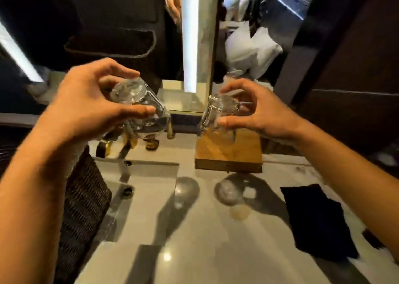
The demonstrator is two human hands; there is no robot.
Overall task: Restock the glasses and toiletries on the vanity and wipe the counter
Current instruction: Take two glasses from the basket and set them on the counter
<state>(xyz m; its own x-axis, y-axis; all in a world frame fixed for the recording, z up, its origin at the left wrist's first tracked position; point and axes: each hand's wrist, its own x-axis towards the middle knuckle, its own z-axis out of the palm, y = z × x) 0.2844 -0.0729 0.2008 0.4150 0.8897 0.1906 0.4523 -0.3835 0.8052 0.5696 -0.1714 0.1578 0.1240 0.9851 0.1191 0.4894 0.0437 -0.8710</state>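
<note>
Take the wooden tray (228, 154) as your landmark. Far left of it sits a dark woven basket (86, 197), then the sink (146, 188) with its tap. Your left hand (86, 104) grips a glass (133, 96) from above, tilted, high over the tap and left of the tray. Your right hand (257, 111) pinches a second glass (220, 115) directly over the tray's back edge, so this hand is nearer; lowering straight down looks like the move. Nothing stands on the tray. Right of it, a dark cloth (317, 219) lies on the table (205, 240).
</note>
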